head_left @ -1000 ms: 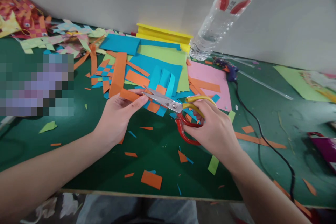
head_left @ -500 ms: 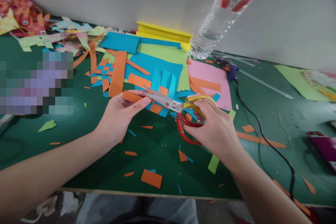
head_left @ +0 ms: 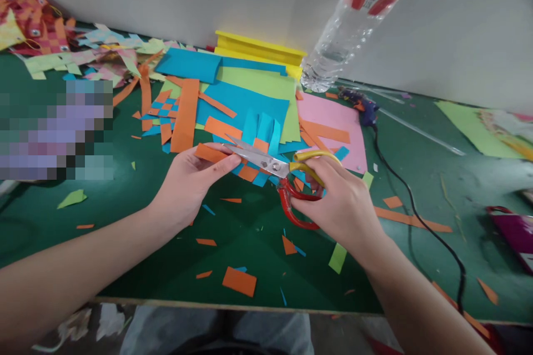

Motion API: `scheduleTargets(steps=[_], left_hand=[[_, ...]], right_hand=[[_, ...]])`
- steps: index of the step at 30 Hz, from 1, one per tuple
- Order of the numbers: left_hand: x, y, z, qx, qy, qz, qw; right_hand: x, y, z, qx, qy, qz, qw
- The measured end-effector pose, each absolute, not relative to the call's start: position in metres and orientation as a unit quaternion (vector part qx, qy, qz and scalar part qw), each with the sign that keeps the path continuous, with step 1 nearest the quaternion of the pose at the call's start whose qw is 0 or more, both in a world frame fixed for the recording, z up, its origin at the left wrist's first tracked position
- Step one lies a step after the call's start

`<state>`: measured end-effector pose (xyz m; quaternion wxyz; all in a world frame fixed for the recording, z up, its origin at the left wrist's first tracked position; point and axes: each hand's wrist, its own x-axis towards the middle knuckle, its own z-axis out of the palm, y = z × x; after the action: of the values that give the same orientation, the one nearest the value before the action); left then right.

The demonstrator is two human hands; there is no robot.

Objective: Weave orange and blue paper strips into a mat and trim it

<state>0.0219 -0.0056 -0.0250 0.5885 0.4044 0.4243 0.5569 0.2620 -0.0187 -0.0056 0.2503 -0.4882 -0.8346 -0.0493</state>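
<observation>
Between the thumb and fingers of my left hand (head_left: 189, 183) is a folded orange paper strip (head_left: 210, 153). My right hand (head_left: 343, 194) grips scissors (head_left: 270, 165) with one yellow and one red handle loop. Their blades point left, slightly parted, and the tips reach the orange strip beside my left thumb. Just beyond the blades lies a woven piece of blue and orange paper (head_left: 261, 136), partly hidden by the scissors and my left thumb.
Blue sheets (head_left: 250, 97), a pink sheet (head_left: 333, 116) and a wide orange strip (head_left: 185, 116) lie behind my hands. A plastic bottle (head_left: 345, 33) stands at the back. A glue gun (head_left: 364, 108) trails a black cord. Paper scraps (head_left: 239, 282) are scattered nearer the edge.
Both hands hold nearly the same pose with the strip and scissors. The blades look slightly closer together; the whole view has shifted a little.
</observation>
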Motion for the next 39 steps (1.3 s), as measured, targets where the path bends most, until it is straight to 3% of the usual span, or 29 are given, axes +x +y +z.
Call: scheduleTargets(steps=[19,39], left_hand=[[0.0226,-0.0049,-0.0255,0.379,0.440,0.553,0.597],[0.0208,-0.0028,-0.0236,0.378,0.442,0.566,0.584]], right_hand=[[0.2623,-0.0171,-0.0039,-0.461,-0.844,-0.073,0.264],[0.2622,-0.0186,0.0030,-0.537,-0.800,0.016,0.269]])
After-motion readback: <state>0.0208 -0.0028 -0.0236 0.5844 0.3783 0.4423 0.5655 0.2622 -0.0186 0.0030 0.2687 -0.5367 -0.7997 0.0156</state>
